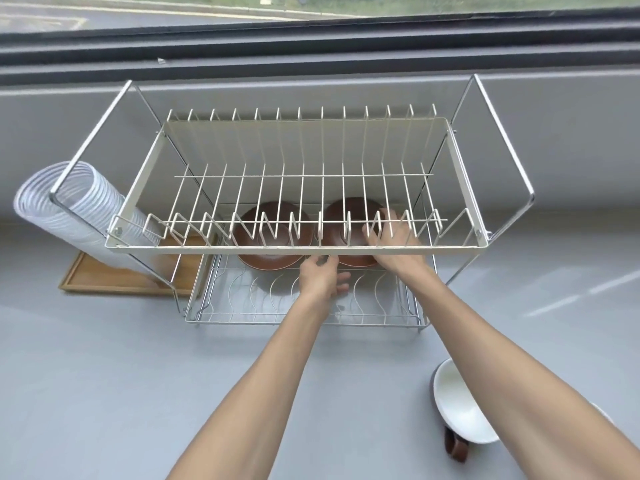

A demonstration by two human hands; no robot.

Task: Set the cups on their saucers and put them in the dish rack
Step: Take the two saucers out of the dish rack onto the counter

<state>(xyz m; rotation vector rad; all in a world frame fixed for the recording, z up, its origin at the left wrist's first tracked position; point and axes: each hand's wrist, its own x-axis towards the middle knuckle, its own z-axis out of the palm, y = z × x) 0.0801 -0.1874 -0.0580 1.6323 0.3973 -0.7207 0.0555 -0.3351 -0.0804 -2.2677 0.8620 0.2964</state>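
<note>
Your two bare arms reach up from the bottom of the frame into the two-tier dish rack [298,249] that fills the middle of the picture. Two brown saucers [273,233] lie side by side on the rack's lower wire shelf, seen through the cream wires of the upper tier: one just left of center, the other [346,220] just right of it.

Your right hand [393,233] lies over the right-hand saucer, fingers spread across its right edge. Whether it grips the saucer or only rests on it, you cannot tell through the wires.

Your left hand [322,275] sits lower, at the front rail of the upper tier, between the two saucers. Its fingers are loosely curled and apart, closed on nothing.

A cup [460,407], white inside and brown outside with a brown handle, stands on the grey counter [104,375] at the lower right, partly hidden by your right forearm and well apart from the rack.

At the left, a clear ribbed tumbler [65,202] leans against the rack's frame above a wooden tray [114,275].
</note>
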